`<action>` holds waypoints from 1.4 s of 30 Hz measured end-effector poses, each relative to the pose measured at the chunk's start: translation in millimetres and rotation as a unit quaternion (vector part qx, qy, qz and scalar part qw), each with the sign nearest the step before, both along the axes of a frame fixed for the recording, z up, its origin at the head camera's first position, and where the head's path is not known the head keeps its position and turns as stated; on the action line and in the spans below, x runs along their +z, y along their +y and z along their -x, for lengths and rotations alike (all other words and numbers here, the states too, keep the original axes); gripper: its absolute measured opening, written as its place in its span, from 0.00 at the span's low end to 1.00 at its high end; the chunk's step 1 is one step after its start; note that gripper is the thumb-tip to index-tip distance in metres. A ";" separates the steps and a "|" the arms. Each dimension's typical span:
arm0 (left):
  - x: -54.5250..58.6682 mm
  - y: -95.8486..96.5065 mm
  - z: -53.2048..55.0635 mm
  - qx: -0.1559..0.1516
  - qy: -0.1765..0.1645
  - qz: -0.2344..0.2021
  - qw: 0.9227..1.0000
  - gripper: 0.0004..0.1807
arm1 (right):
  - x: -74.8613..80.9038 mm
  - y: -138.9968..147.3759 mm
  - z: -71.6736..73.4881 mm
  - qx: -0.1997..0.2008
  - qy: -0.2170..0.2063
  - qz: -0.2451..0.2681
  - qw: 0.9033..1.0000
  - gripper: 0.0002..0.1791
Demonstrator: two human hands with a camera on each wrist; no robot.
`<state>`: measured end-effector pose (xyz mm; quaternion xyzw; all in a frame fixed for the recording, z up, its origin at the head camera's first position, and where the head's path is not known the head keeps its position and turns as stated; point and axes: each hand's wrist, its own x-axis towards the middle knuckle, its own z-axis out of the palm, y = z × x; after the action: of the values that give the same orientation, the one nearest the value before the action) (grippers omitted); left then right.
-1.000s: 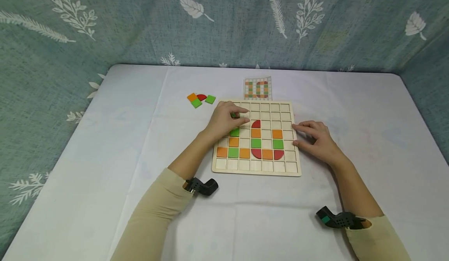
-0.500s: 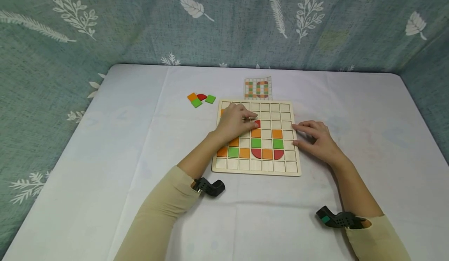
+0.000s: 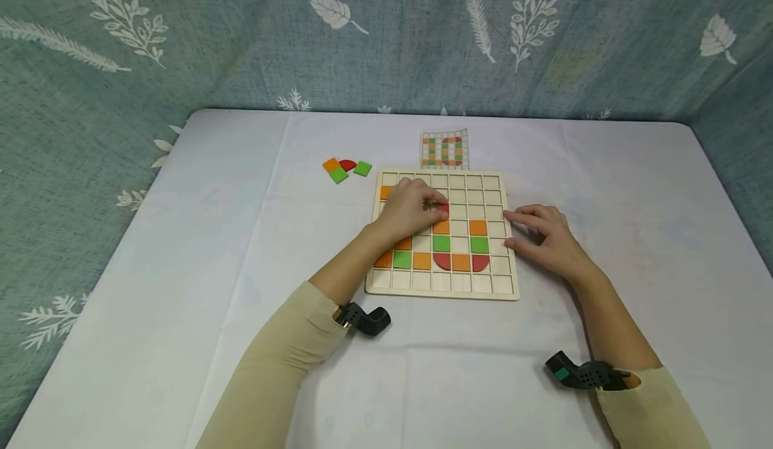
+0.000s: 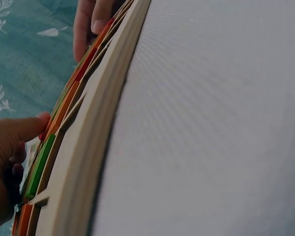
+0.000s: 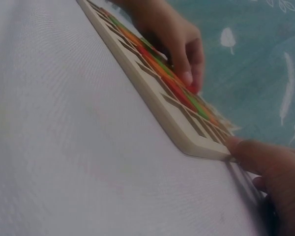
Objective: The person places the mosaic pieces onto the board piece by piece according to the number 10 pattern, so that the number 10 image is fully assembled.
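Note:
A pale wooden grid board [image 3: 501, 286] lies on the table, with orange, green and red tiles set in its cells. Over its upper middle, my left hand [image 3: 410, 209] pinches a red quarter-circle tile [image 3: 443, 209] at its cell, just above an orange tile [image 3: 441, 227]. The right wrist view shows the same red tile [image 5: 193, 89] at the left thumb and fingertip. My right hand [image 3: 546, 237] rests beside the board, thumb and forefinger apart and touching its right edge. Several tiles under the left hand are hidden.
Behind the board lies a pattern card [image 3: 445, 149] with a coloured grid. Loose tiles, orange, red [image 3: 347, 165] and green [image 3: 363, 168], lie at the board's upper left. A patterned green curtain [image 3: 386, 39] hangs behind the white-covered table [image 3: 151, 268].
My left hand has moved right and slightly down from the board's upper-left cells to the red quarter-circle tile and now pinches it. The right hand has stayed at the edge.

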<state>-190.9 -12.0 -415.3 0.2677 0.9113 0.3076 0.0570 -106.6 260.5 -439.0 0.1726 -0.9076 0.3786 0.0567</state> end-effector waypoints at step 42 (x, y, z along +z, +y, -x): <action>-6.6 4.9 10.0 0.067 0.046 0.011 0.997 0.16 | -0.7 2.5 0.8 0.018 0.022 0.011 1.000 0.26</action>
<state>-200.9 -7.1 -421.9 0.2191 0.9322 0.2880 -0.0025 -107.4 262.9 -439.7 0.1962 -0.8989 0.3852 0.0715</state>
